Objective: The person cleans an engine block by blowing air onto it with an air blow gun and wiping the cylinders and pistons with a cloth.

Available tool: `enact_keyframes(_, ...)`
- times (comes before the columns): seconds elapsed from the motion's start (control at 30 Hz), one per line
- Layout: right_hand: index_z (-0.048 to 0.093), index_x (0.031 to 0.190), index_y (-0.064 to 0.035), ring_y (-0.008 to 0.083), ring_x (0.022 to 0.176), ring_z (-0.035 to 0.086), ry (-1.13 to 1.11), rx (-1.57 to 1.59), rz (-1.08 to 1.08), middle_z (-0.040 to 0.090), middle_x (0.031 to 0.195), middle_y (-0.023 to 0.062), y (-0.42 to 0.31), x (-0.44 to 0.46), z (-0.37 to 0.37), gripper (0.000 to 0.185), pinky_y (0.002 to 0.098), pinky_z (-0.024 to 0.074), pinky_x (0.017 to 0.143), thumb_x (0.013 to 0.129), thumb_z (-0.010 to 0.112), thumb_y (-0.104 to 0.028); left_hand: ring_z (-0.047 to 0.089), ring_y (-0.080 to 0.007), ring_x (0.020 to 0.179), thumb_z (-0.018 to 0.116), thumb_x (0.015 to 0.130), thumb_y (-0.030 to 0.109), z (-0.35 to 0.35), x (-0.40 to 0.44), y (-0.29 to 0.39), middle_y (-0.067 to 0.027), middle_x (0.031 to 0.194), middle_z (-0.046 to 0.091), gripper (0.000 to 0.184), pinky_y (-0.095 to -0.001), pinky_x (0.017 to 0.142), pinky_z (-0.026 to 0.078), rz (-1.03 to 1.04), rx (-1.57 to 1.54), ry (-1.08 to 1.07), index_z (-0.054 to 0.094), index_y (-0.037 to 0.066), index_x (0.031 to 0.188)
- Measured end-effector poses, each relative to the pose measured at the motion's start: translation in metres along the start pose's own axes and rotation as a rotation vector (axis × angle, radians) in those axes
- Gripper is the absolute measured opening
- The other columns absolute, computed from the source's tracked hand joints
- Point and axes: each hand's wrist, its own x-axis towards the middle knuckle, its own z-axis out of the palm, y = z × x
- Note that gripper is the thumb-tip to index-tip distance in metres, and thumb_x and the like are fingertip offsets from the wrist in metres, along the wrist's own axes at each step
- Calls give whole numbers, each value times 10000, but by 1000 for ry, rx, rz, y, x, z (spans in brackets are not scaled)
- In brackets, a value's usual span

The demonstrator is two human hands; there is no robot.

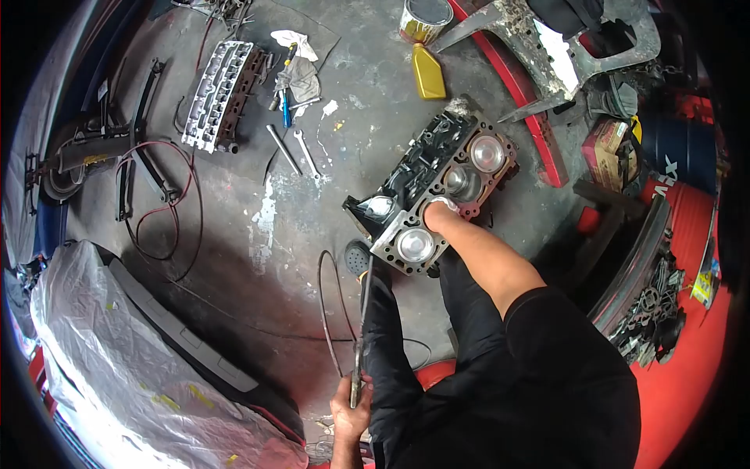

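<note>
An engine block (426,191) rests on the floor between the person's legs, its top face showing round bores with shiny pistons. My right hand (439,216) reaches down into one of the middle bores; its fingers are hidden inside. Something small and whitish shows at that bore's upper edge, too small to make out. Lower down, left of the legs, my left hand (351,406) is closed around the end of a thin dark hose (322,301), which loops up toward the block.
A cylinder head (221,95), wrench (308,154), metal bar (283,149), screwdriver (287,111) and rags lie beyond. A yellow bottle (426,72) stands near a can (423,21). Red barrels (683,223) flank the right; a plastic-covered panel (117,352) is at left.
</note>
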Motion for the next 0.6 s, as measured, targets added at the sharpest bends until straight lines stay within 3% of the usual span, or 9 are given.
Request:
enact_keyframes(0.07, 712, 1129, -19, 276, 1124, 661, -86, 155, -38, 642, 1266, 206, 0, -37, -41, 350, 395, 511, 922, 808, 622, -126, 615, -82, 706, 655, 913, 48, -5, 2, 13, -37, 871, 675, 202, -243, 590, 512, -93, -124, -10, 622, 0, 1107)
enact_keyframes(0.13, 716, 1081, -15, 301, 1021, 683, 36, 690, 66, 667, 1208, 204, 8, -44, -34, 321, 396, 523, 875, 784, 661, -124, 614, -86, 712, 654, 916, 48, -6, 5, 18, -41, 890, 672, 206, -244, 588, 517, -104, -149, -9, 615, -10, 1110)
enact_keyframes(0.23, 683, 1020, 46, 254, 942, 635, 234, 2177, 214, 689, 1092, 137, -6, -24, 4, 291, 412, 508, 788, 801, 640, -141, 606, -95, 706, 646, 928, 50, -3, 9, 19, -52, 940, 663, 227, -244, 585, 524, -108, -171, -6, 590, -30, 1132)
enact_keyframes(0.27, 683, 1020, 46, 254, 942, 635, 221, 2186, 221, 689, 1092, 137, -3, -28, 6, 291, 412, 508, 788, 801, 640, -141, 603, -93, 711, 642, 930, 51, -1, 9, 19, -54, 949, 662, 231, -244, 589, 523, -99, -190, -7, 585, -28, 1139)
enact_keyframes(0.37, 644, 940, -24, 212, 690, 650, 197, 1296, 68, 665, 837, 86, 18, -26, 17, 145, 396, 523, 596, 846, 548, -81, 587, -77, 742, 647, 939, 81, 13, 1, 41, -50, 986, 659, 261, -228, 612, 505, -111, -224, -58, 573, -12, 1171)
enact_keyframes(0.43, 657, 972, -11, 186, 693, 651, -125, 1712, -383, 665, 839, 82, 15, -126, -9, 197, 369, 537, 594, 894, 478, -42, 580, -67, 730, 661, 940, 105, 31, -5, 55, -41, 999, 658, 265, -221, 602, 484, -86, -286, -62, 579, -5, 1166)
enact_keyframes(0.47, 664, 1015, 4, 173, 703, 652, -376, 2019, -339, 676, 863, 82, 1, -170, 1, 255, 358, 546, 622, 920, 428, -12, 571, -62, 697, 670, 941, 130, 41, -7, 64, -29, 955, 656, 255, -224, 584, 475, -89, -232, -62, 594, 1, 1147)
enact_keyframes(0.53, 667, 1032, 28, 194, 805, 681, -126, 1287, -383, 707, 911, 113, 5, -219, 79, 236, 362, 539, 722, 896, 491, -48, 540, -61, 628, 669, 953, 187, 55, -16, 77, -17, 902, 659, 268, -228, 556, 454, -70, -100, -76, 608, 3, 1139)
enact_keyframes(0.6, 680, 1004, 30, 373, 891, 691, 66, 981, -272, 695, 937, 255, 11, -281, 120, 282, 428, 522, 762, 804, 559, -128, 508, -65, 567, 658, 969, 280, 69, -22, 87, -15, 813, 657, 333, -234, 523, 431, -6, 36, -70, 625, -9, 1131)
